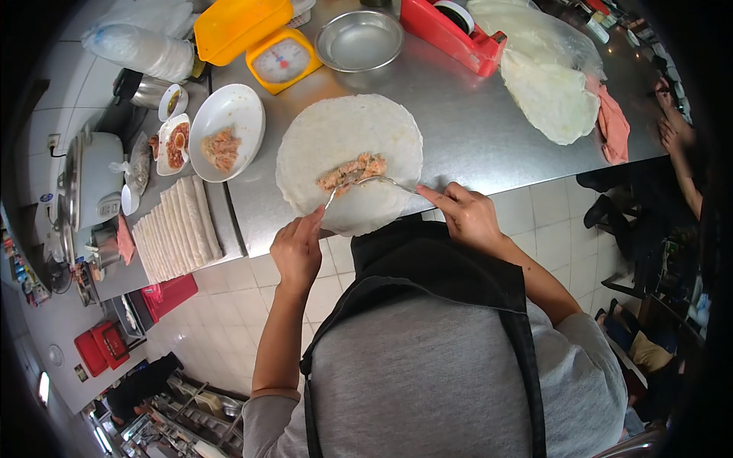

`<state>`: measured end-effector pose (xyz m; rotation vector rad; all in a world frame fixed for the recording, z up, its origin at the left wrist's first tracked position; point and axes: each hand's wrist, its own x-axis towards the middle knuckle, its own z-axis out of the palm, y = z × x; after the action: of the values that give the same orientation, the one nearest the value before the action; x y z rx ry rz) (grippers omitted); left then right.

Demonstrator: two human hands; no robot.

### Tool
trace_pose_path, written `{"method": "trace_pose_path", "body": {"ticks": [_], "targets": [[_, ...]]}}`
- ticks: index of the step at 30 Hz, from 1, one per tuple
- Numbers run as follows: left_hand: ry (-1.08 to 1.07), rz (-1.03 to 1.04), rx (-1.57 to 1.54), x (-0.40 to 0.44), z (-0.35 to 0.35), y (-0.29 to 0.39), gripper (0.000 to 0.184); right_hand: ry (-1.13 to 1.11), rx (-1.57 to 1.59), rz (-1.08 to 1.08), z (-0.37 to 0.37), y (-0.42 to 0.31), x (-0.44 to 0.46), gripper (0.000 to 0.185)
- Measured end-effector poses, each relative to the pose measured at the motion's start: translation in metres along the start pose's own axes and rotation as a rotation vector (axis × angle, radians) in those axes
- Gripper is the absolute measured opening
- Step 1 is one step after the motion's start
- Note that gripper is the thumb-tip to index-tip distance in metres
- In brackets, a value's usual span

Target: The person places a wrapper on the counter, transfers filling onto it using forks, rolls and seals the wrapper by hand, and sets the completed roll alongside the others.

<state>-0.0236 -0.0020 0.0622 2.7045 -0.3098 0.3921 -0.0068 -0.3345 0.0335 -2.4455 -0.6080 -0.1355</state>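
Observation:
A round, pale wrapper sheet (pixel 305 145) lies flat at the front edge of the steel table, its near rim reaching the edge. A log of orange-pink minced filling (pixel 365 166) sits across its lower middle. My left hand (pixel 298 248) is closed on the handle of a slim metal utensil (pixel 330 198) that slants up to the filling. From the other side, my right hand (pixel 464 215) grips a second metal utensil (pixel 397 184), index finger stretched along its handle. The filling hides both utensil heads, so I cannot tell spoon from fork.
Left of the wrapper stand a white bowl (pixel 252 114) with more filling and a row of rolled wrappers (pixel 175 233). Behind are a yellow scale (pixel 282 61), a metal bowl (pixel 359 42) and a red tape dispenser (pixel 450 34). Stacked wrapper sheets (pixel 550 99) lie right.

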Motion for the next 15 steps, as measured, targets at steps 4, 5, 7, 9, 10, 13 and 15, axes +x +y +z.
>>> {"method": "trace_pose_path", "body": {"ticks": [4,5,7,9,10,13,15], "targets": [[-0.042,-0.025,0.003,0.006,-0.022,0.002,0.025,-0.015,0.046,0.057,-0.003,0.003,-0.005,0.066],[-0.052,-0.038,-0.007,0.011,-0.028,0.004,0.025,-0.006,0.056,0.048,-0.003,0.004,-0.005,0.065],[-0.035,-0.049,-0.09,0.014,-0.024,0.01,0.027,0.006,0.082,0.036,-0.003,0.005,-0.007,0.064],[-0.047,0.039,-0.082,0.018,-0.007,0.013,0.028,0.006,0.068,0.039,-0.001,0.004,-0.005,0.063],[-0.059,0.027,-0.087,0.017,0.004,0.017,0.028,0.01,0.061,0.037,0.0,0.004,-0.003,0.063],[-0.108,0.028,-0.071,0.023,0.004,0.021,0.027,-0.005,0.067,0.08,-0.002,0.008,-0.008,0.06],[-0.085,-0.056,-0.181,0.028,-0.009,0.017,0.026,-0.006,0.133,0.111,-0.004,0.012,-0.015,0.056]]}}
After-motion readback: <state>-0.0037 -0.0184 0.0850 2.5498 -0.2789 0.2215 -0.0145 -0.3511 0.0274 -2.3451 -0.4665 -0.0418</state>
